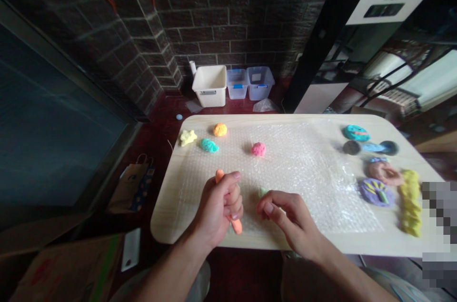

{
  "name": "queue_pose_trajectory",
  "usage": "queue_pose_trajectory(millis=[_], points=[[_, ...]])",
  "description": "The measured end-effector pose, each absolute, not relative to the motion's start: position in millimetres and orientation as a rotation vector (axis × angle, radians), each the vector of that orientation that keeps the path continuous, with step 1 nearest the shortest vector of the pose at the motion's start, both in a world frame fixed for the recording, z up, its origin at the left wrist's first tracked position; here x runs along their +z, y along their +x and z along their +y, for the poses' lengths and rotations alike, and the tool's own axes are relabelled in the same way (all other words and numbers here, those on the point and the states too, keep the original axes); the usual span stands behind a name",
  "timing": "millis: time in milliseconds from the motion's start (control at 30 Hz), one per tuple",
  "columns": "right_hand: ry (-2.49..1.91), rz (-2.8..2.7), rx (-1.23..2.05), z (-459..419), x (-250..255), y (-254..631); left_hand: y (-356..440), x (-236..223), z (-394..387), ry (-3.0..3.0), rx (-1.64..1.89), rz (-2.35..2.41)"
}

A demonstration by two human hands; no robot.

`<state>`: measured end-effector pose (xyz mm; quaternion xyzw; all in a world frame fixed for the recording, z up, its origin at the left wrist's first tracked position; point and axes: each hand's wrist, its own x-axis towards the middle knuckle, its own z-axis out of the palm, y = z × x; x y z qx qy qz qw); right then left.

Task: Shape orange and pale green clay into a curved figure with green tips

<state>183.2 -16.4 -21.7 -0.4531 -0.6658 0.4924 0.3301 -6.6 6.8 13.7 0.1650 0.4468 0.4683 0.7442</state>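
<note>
My left hand (pixel 223 204) is wrapped round a stick of orange modelling clay (pixel 236 226), whose two ends stick out above and below the fist. To its right, my right hand (pixel 285 214) is curled, thumb against the fingers; whatever may be inside is hidden. A bit of pale green clay (pixel 263 191) shows just past its fingertips, and I cannot tell whether they touch it. Beyond the hands lie a pink clay lump (pixel 259 149), a teal piece (pixel 209 145), an orange-yellow lump (pixel 220 129) and a pale yellow piece (pixel 188 137).
Bubble wrap (pixel 296 164) covers much of the wooden table (pixel 166 206). Along the right side are a teal clay disc (pixel 357 133), a dumbbell-like piece (pixel 371 148), a purple disc (pixel 376 192) and a yellow strip (pixel 410 202). Bins (pixel 210 85) stand on the floor behind.
</note>
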Motion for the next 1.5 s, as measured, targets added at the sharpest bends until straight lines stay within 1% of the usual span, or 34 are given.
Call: queue_pose_trajectory(millis=[200,433,567,867,1100,1367,1500], points=[[-1.209,-1.754,1.265,-16.5,-19.8,183.0,-7.1,12.7,7.1,0.315,1.021,1.02],[-1.175,-1.745,1.295,-16.6,-18.4,182.8,-9.5,11.6,6.9,0.348,0.999,0.754],[-1.16,-1.75,1.266,-16.6,-16.4,183.2,-8.9,7.3,6.5,0.456,1.007,0.826],[-1.166,-1.78,1.266,-16.5,-16.3,182.3,-12.4,7.6,7.0,0.559,0.934,0.788],[-1.187,-1.807,1.245,-17.0,-15.3,182.1,-9.3,10.0,7.1,0.455,1.057,1.032],[-1.199,-1.818,1.24,-16.8,-15.4,182.2,-9.4,11.2,9.4,0.386,1.056,1.029],[-1.192,-1.822,1.244,-15.4,-15.8,182.1,-12.2,10.3,9.5,0.329,1.033,0.872]])
